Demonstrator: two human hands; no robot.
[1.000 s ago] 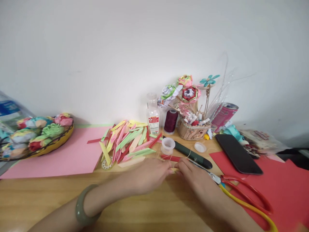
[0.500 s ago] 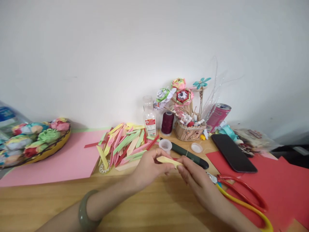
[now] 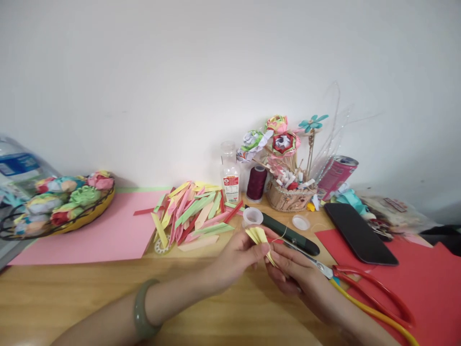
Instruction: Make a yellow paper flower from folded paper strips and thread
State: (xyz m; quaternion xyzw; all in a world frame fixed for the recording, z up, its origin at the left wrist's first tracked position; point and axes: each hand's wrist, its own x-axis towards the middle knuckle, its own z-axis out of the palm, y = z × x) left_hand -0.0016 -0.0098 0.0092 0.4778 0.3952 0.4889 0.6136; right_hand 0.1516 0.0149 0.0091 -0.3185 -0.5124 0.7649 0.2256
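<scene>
A folded yellow paper piece (image 3: 256, 235), its layers fanned at the upper left end, is pinched between both hands. My left hand (image 3: 242, 253) has its thumb across the middle of the paper. Closed on the lower right end is my right hand (image 3: 293, 265). A thin thread (image 3: 283, 233) runs up from the fingers. Just behind the hands stands a small white cup (image 3: 252, 216). Red and yellow handled scissors (image 3: 374, 293) lie beside my right wrist, partly under it.
Folded paper strips (image 3: 196, 211) are heaped left of a glass bottle (image 3: 230, 175). Thread spool (image 3: 257, 183), flower basket (image 3: 291, 198), green pen-like tool (image 3: 288, 233), black phone (image 3: 360, 233) and red paper (image 3: 425, 288) lie right. A basket of paper flowers (image 3: 90, 216) stands left.
The yellow paper has turned and its layers now spread apart, where it looked flat and narrow before. The scene has shifted slightly to the right in view.
</scene>
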